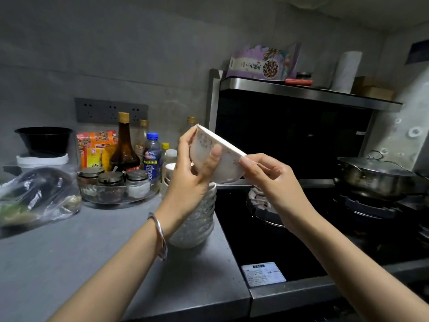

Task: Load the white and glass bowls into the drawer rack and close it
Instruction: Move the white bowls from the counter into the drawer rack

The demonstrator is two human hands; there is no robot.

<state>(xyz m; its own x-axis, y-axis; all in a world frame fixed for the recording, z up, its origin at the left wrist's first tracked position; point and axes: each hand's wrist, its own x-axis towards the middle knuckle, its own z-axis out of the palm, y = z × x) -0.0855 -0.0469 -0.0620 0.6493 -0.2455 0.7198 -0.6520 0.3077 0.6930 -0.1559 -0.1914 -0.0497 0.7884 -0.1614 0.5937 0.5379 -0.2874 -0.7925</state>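
Observation:
A white bowl [226,162] with a faint pattern is held tilted in the air above the counter, its rim facing up and right. My left hand [193,175] grips its left side, thumb across the outer wall. My right hand [267,174] pinches its rim at the right. Directly below stands a stack of bowls [197,226] on the grey counter [69,263], white ones on top and glass ones lower down. The drawer rack is not in view.
Sauce bottles [124,145], a blue-capped bottle [152,154] and a tray of spice jars [113,184] crowd the back of the counter. A plastic bag of vegetables [34,196] lies at left. The black stove [278,240] with a lidded steel pot [371,175] is at right.

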